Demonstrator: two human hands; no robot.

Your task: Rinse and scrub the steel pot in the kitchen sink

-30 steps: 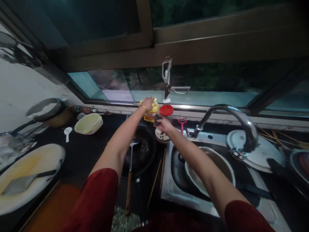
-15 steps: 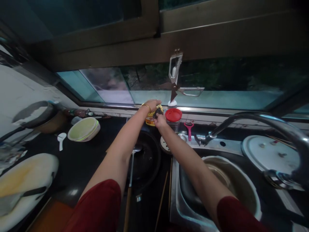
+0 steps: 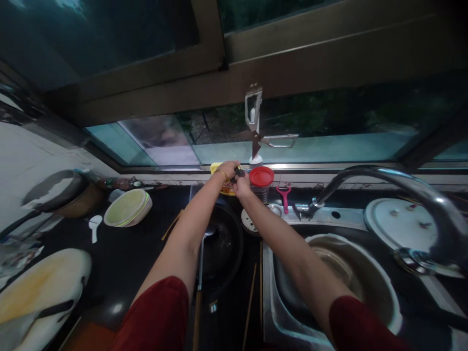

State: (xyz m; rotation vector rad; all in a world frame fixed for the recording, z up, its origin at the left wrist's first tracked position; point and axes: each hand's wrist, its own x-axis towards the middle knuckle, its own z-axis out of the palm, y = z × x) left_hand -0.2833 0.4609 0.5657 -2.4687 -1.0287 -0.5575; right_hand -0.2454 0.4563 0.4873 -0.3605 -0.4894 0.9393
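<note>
The right hand [image 3: 242, 186] is closed around a dark, crinkled scrubber [image 3: 239, 173], holding it up against or just in front of the yellow container [image 3: 229, 190]. The left hand [image 3: 229, 169] lies over the top of that container with its fingers stretched forward; whether they grip it, I cannot tell. Just right of the hands stands a clear-walled jar with a red lid [image 3: 261, 176], its contents too dim to name. Nearer the body, below the hands, a black pan [image 3: 224, 246] has a wooden-handled ladle or turner [image 3: 200, 273] resting in it. To the right of the right forearm, a metal pot [image 3: 391, 292] sits in the sink [image 3: 269, 292], its inside murky. Well left of the left hand is a greenish bowl [image 3: 127, 207]. The counter [image 3: 120, 265] is black and glossy; beyond the hands runs a dark-framed window [image 3: 314, 146].
</note>
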